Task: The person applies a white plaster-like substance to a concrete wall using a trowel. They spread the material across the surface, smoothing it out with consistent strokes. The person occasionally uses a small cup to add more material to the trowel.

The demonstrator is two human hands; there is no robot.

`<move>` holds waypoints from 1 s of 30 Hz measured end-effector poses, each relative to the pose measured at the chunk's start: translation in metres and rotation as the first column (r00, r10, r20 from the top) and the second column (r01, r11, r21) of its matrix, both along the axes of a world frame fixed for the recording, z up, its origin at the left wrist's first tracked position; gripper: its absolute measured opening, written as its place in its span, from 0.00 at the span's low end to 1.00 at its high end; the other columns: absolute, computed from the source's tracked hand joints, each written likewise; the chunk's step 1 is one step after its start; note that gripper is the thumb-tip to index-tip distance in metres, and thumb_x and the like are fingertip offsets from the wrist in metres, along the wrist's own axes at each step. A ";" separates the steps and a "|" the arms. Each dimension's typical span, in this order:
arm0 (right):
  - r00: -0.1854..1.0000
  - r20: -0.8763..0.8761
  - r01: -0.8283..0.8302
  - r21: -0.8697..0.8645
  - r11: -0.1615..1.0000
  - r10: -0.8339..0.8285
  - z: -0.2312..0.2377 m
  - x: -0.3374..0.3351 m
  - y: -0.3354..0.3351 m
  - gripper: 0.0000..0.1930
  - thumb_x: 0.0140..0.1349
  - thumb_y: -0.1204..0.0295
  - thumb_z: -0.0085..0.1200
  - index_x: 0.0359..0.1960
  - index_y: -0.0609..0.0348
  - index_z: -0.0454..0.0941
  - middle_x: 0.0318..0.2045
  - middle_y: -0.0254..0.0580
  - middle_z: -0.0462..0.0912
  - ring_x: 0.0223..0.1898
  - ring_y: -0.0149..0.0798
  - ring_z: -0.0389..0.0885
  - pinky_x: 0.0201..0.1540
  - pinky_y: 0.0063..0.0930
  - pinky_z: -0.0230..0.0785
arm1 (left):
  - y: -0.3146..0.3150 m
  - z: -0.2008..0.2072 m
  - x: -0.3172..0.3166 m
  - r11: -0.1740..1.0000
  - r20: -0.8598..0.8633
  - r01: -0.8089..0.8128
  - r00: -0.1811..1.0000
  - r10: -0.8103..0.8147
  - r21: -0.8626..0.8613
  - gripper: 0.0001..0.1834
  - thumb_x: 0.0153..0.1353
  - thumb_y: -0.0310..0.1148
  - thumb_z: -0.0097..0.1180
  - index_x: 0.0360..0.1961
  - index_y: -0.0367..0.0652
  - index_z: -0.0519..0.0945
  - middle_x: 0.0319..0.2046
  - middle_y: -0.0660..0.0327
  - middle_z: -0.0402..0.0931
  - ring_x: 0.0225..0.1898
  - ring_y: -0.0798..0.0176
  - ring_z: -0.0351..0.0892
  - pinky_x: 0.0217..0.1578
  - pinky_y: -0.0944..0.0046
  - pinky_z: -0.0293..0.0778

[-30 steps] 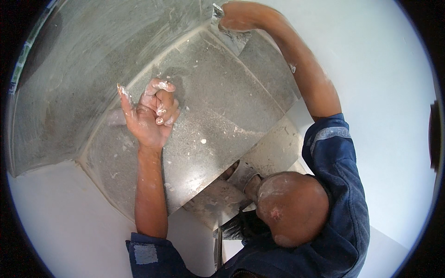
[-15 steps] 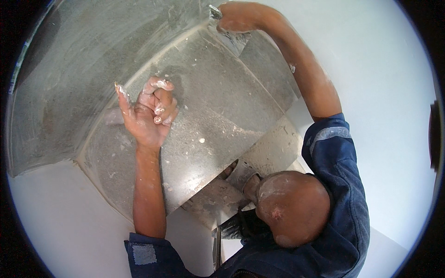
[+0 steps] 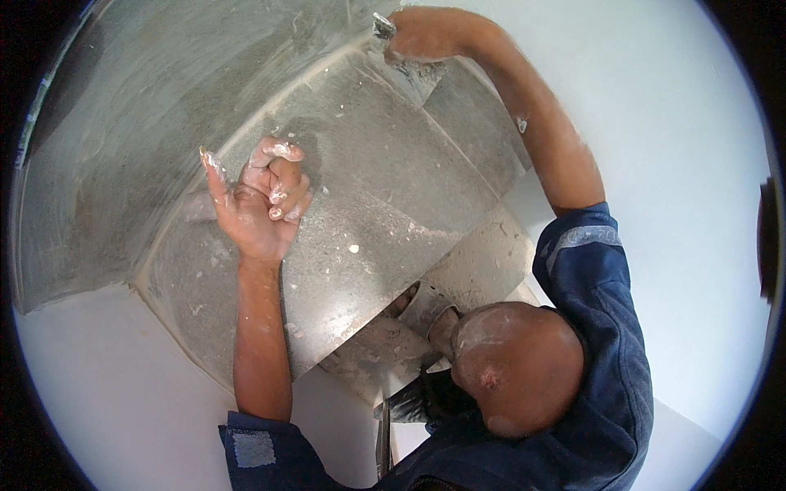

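My right hand reaches far up the picture along the white wall, closed around a flat metal scraper. White material is smeared on the scraper, and its blade lies near the corner seam of the grey tiles; the fingers hide its middle. Over the large grey tile, my left hand is held palm up. Its thumb stands out and its fingers are loosely curled and apart, with nothing in them. White paste coats its fingertips.
A grey, smeared wall surface rises at the left. White walls stand at right and lower left. My bare knee and lower leg are below the tile's near edge. White specks dot the tile.
My right hand and the scraper have shifted very slightly right and down. My left hand has drifted a little left, its fingers posed the same.
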State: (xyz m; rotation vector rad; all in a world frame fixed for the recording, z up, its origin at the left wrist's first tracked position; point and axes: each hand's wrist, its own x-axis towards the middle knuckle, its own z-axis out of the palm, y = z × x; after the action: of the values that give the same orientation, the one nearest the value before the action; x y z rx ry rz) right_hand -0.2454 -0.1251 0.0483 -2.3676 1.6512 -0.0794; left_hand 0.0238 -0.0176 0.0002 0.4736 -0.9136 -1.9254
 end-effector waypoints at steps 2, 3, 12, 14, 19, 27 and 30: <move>0.999 -0.032 0.037 0.034 0.999 -0.036 0.000 0.005 0.001 0.19 0.49 0.65 0.43 0.33 0.72 0.76 0.28 0.59 0.79 0.28 0.48 0.78 0.34 0.40 0.67 | 0.001 0.001 -0.002 1.000 0.019 -0.027 0.999 0.027 0.015 0.39 0.56 0.68 0.27 0.36 0.40 0.74 0.15 0.71 0.56 0.11 0.76 0.47 0.12 0.75 0.44; 0.999 -0.034 0.002 0.036 0.999 -0.001 -0.001 0.007 -0.001 0.20 0.49 0.64 0.44 0.33 0.72 0.76 0.28 0.59 0.79 0.28 0.48 0.78 0.35 0.40 0.67 | 0.001 0.001 -0.001 1.000 0.014 -0.021 1.000 0.021 0.011 0.39 0.56 0.68 0.27 0.36 0.41 0.74 0.15 0.71 0.57 0.11 0.76 0.47 0.12 0.75 0.44; 0.995 -0.053 0.084 0.042 0.996 -0.082 0.008 0.011 0.014 0.19 0.47 0.66 0.44 0.31 0.73 0.76 0.29 0.60 0.79 0.29 0.51 0.79 0.35 0.42 0.68 | 0.001 0.000 0.000 1.000 0.013 -0.005 1.000 0.005 0.002 0.38 0.56 0.68 0.28 0.37 0.42 0.74 0.18 0.69 0.65 0.11 0.76 0.47 0.12 0.74 0.45; 0.991 -0.067 0.121 0.048 0.992 -0.117 0.008 0.011 0.018 0.18 0.47 0.66 0.44 0.31 0.73 0.76 0.29 0.60 0.79 0.29 0.52 0.79 0.35 0.42 0.68 | 0.000 0.000 0.000 1.000 -0.003 0.018 1.000 -0.018 -0.005 0.38 0.56 0.68 0.28 0.37 0.42 0.74 0.18 0.69 0.65 0.11 0.76 0.47 0.12 0.75 0.45; 0.999 -0.010 0.035 0.017 0.999 -0.035 0.014 0.019 0.038 0.18 0.48 0.66 0.44 0.30 0.72 0.76 0.29 0.61 0.78 0.30 0.53 0.79 0.36 0.43 0.68 | 0.001 0.000 0.002 1.000 0.002 -0.002 1.000 0.002 0.000 0.38 0.56 0.68 0.28 0.36 0.42 0.74 0.17 0.70 0.64 0.11 0.76 0.46 0.12 0.75 0.44; 0.992 -0.054 0.115 0.053 0.992 -0.112 0.014 0.011 0.044 0.18 0.48 0.68 0.43 0.33 0.72 0.76 0.32 0.60 0.79 0.32 0.52 0.79 0.38 0.42 0.68 | 0.000 0.000 0.000 1.000 0.015 -0.002 1.000 0.002 0.001 0.39 0.56 0.68 0.27 0.36 0.41 0.73 0.15 0.71 0.58 0.11 0.76 0.46 0.12 0.75 0.44; 0.992 -0.026 0.125 0.034 0.992 -0.124 0.016 0.014 0.056 0.18 0.47 0.69 0.43 0.33 0.72 0.77 0.32 0.59 0.79 0.32 0.51 0.79 0.38 0.42 0.68 | 0.000 -0.001 0.004 1.000 0.002 0.005 1.000 -0.005 0.001 0.38 0.56 0.68 0.28 0.37 0.41 0.73 0.15 0.70 0.58 0.11 0.76 0.46 0.12 0.75 0.45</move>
State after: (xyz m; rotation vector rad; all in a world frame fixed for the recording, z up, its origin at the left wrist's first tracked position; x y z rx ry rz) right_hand -0.2310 -0.0692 0.0643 -2.2468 1.7952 -0.0441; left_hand 0.0274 -0.0178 -0.0012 0.4749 -0.9159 -1.9306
